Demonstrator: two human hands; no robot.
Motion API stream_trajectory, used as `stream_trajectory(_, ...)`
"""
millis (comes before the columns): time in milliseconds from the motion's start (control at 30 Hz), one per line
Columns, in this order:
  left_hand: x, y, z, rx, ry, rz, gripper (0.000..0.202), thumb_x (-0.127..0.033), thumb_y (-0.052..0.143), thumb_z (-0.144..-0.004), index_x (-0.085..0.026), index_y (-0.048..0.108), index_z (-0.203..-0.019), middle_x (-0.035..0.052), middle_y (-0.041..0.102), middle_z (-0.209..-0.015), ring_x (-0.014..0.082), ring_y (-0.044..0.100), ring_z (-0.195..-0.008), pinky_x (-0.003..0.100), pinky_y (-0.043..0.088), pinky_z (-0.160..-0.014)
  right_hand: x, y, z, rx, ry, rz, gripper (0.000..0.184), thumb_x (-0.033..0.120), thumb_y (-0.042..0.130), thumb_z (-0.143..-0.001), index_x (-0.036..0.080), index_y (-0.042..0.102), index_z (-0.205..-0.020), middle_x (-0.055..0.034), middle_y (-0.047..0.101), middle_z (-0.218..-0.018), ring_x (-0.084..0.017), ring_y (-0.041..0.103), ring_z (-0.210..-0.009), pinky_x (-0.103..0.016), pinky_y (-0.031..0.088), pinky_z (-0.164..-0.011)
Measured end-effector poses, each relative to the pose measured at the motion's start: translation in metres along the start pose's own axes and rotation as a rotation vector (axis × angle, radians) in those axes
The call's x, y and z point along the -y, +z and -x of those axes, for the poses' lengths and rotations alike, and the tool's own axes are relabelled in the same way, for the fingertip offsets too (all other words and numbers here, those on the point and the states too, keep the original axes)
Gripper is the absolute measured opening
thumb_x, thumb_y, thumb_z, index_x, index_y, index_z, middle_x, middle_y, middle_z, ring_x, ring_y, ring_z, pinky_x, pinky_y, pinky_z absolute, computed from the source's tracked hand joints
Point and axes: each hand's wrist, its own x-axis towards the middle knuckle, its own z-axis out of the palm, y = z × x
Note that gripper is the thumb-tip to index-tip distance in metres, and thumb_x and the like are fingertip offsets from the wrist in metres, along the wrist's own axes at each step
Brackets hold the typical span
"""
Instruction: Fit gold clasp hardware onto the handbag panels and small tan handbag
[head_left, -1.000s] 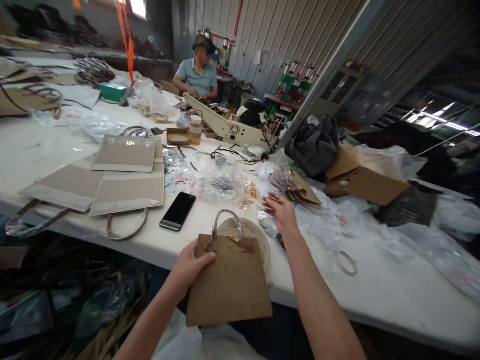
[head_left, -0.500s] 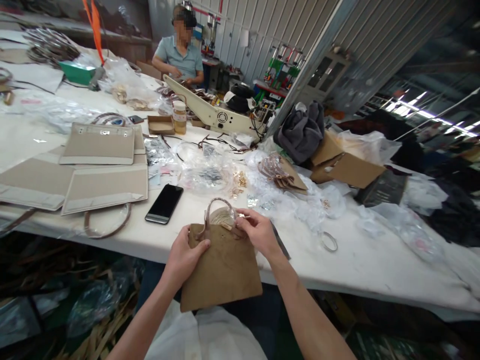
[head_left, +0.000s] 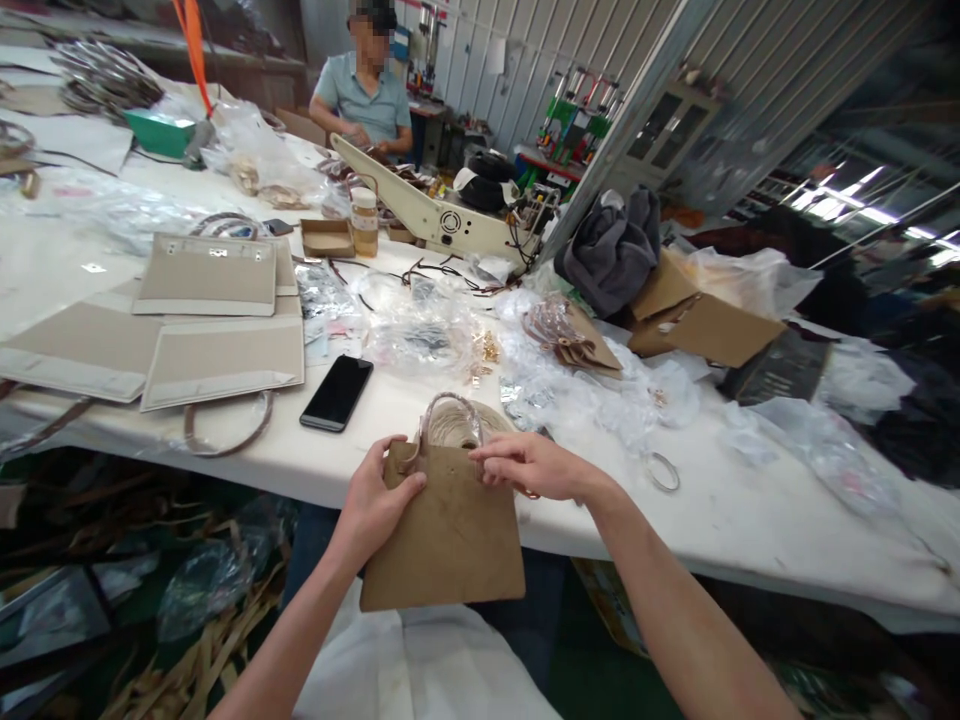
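A flat olive-brown bag panel (head_left: 444,545) is held upright over my lap at the table's front edge. A curved brown handle (head_left: 452,398), apparently wrapped in clear film, rises from its top. My left hand (head_left: 382,500) grips the panel's upper left corner, thumb on the near face beside the left handle end. At the upper right, the curled fingers of my right hand (head_left: 529,465) close around the other handle end and cover it. A small orange-brown bit shows under that hand, too small to name. Behind the handle lies a coil of pale cord (head_left: 491,420).
A black phone (head_left: 337,393) lies left of the panel, near stacked beige panels (head_left: 225,365). Small gold fittings (head_left: 489,347) and plastic bags (head_left: 420,340) cover the table's middle. Further right are a metal ring (head_left: 663,472) and a cardboard box (head_left: 705,325). A person (head_left: 366,100) sits across the table.
My right hand has moved down and turned flatter, from above the panel's top edge onto the right handle end. The left hand keeps its grip. The view has shifted slightly.
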Motion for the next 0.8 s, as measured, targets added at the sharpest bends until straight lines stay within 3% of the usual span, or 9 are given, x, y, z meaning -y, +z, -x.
stream_trajectory(100,0.009,0.001,0.0,0.024,-0.019,0.036,0.059,-0.04,0.084,-0.081,-0.022,0.063,-0.133,0.0095,0.079,-0.124,0.0322,0.075,-0.117,0.047,0.056,-0.105,0.003,0.0,0.013,0.021,-0.04,0.032,0.028,0.033,0.066,-0.102,0.022,0.085,-0.119,-0.0097,0.076,-0.114,-0.021,0.077,-0.09,-0.027,0.062,-0.072)
stream_trajectory(200,0.007,0.002,-0.001,0.031,-0.029,0.046,0.053,-0.041,0.083,-0.081,-0.022,0.067,-0.128,0.0091,0.08,-0.123,0.0318,0.075,-0.115,0.045,0.056,-0.103,0.006,0.0,0.022,-0.022,0.012,0.16,0.044,0.021,0.071,-0.095,0.024,0.077,-0.138,-0.0051,0.079,-0.102,-0.021,0.077,-0.085,-0.028,0.061,-0.076)
stream_trajectory(267,0.001,0.002,-0.001,0.03,-0.031,0.042,0.049,-0.041,0.083,-0.082,-0.021,0.069,-0.124,0.0087,0.08,-0.12,0.0313,0.075,-0.112,0.043,0.057,-0.1,0.006,0.005,0.023,-0.123,0.027,0.192,0.05,0.02,0.073,-0.093,0.022,0.073,-0.143,-0.0029,0.079,-0.091,-0.021,0.075,-0.077,-0.028,0.06,-0.069)
stream_trajectory(333,-0.006,0.003,-0.001,0.032,-0.038,0.035,0.047,-0.041,0.083,-0.082,-0.02,0.07,-0.122,0.0081,0.081,-0.118,0.0307,0.075,-0.11,0.041,0.057,-0.097,0.004,0.018,0.019,-0.272,-0.014,0.169,0.036,0.024,0.075,-0.094,0.02,0.079,-0.13,-0.0037,0.079,-0.09,-0.022,0.075,-0.074,-0.029,0.06,-0.066)
stream_trajectory(400,-0.01,0.003,0.001,0.045,-0.069,0.042,0.047,-0.041,0.083,-0.082,-0.02,0.071,-0.122,0.0076,0.081,-0.117,0.0302,0.075,-0.107,0.04,0.057,-0.094,-0.001,0.034,0.011,-0.408,-0.108,0.179,0.023,0.028,0.076,-0.097,0.021,0.081,-0.118,-0.0054,0.08,-0.098,-0.024,0.076,-0.081,-0.032,0.062,-0.072)
stream_trajectory(467,-0.013,0.003,0.003,0.065,-0.122,0.085,0.048,-0.042,0.083,-0.082,-0.019,0.071,-0.122,0.0073,0.082,-0.115,0.0302,0.075,-0.104,0.039,0.058,-0.09,-0.007,0.049,0.003,-0.477,-0.221,0.246,0.019,0.027,0.076,-0.1,0.024,0.081,-0.118,-0.0063,0.08,-0.11,-0.026,0.076,-0.095,-0.036,0.063,-0.084)
stream_trajectory(600,-0.018,0.001,0.009,0.113,-0.165,0.169,0.046,-0.042,0.083,-0.081,-0.019,0.074,-0.119,0.0064,0.082,-0.111,0.0306,0.075,-0.103,0.036,0.057,-0.084,-0.016,0.066,-0.005,-0.489,-0.356,0.348,0.024,0.023,0.068,-0.106,0.028,0.081,-0.125,-0.007,0.077,-0.122,-0.027,0.073,-0.113,-0.042,0.06,-0.101)
stream_trajectory(800,-0.021,0.003,0.011,0.101,-0.171,0.193,0.041,-0.042,0.079,-0.082,-0.018,0.075,-0.116,0.0056,0.082,-0.107,0.0304,0.073,-0.101,0.037,0.056,-0.084,-0.018,0.068,-0.002,-0.486,-0.374,0.403,0.031,0.021,0.063,-0.107,0.029,0.079,-0.133,-0.0078,0.075,-0.122,-0.027,0.073,-0.109,-0.041,0.062,-0.096)
